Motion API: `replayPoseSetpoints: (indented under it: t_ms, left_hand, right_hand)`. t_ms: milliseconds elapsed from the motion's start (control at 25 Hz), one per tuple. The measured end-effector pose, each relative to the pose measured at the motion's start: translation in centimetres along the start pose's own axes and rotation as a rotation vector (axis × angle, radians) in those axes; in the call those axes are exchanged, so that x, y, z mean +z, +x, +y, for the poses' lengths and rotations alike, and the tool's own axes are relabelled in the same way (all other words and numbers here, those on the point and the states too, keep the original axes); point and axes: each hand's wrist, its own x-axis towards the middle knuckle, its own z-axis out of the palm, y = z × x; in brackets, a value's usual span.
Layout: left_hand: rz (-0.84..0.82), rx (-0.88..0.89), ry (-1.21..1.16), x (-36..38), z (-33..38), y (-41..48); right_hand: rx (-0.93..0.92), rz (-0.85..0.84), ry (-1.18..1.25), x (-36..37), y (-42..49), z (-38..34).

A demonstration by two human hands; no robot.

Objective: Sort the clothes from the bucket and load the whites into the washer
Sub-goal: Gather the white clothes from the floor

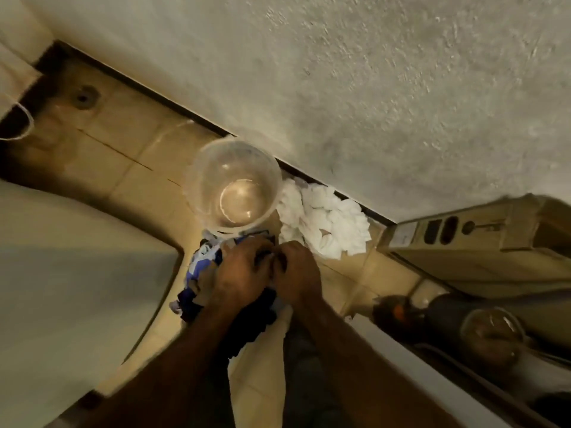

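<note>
Bucket (206, 168): transparent, emptied, on the floor (129, 149). Whites (327, 220): heaped just right of it against the wall (370, 88), not yet loaded. Darks (247, 319): heaped in front of it, with the fingers of left hand (244, 273) and right hand (298, 273) clamped on the cloth. Sorting seems nearly done; loading remains.

Bucket (216, 168): clear, no tint. White clothes (324, 220) next to it: plain white, no print. Dark cloth (247, 329) that my left hand (244, 270) and right hand (298, 270) grip: navy to black. Patterned piece (200, 264) under it: blue and white, patchy print. Floor tiles (123, 143): tan, dark grout lines. Wall (370, 72): pale grey, speckled. Skirting strip (154, 95): dark brown. Machine (479, 254) on my right: beige, black buttons.
</note>
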Motion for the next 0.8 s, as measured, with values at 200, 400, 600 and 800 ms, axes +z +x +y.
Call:
replayPoseSetpoints:
  t_ms: [200, 400, 600, 800]
  left_hand:
    - [-0.188, -0.110, 0.024, 10.4, -4.6, 5.6]
    - [-0.241, -0.176, -0.070, 19.6, -12.3, 13.7]
    - [-0.196, -0.530, -0.335, 30.5, -21.5, 24.9]
    - [-0.013, -0.438, -0.128, 37.4, -26.8, 33.1]
  right_hand:
    - [0.214, 0.103, 0.086, 2.4, 2.9, 11.9]
    - [0.382, 0.278, 0.130, 5.9, 8.4, 24.8]
    - [0.499, 0.365, 0.041, 8.5, 17.2, 39.6]
    - [0.452, 0.265, -0.093, 10.5, 27.8, 48.5]
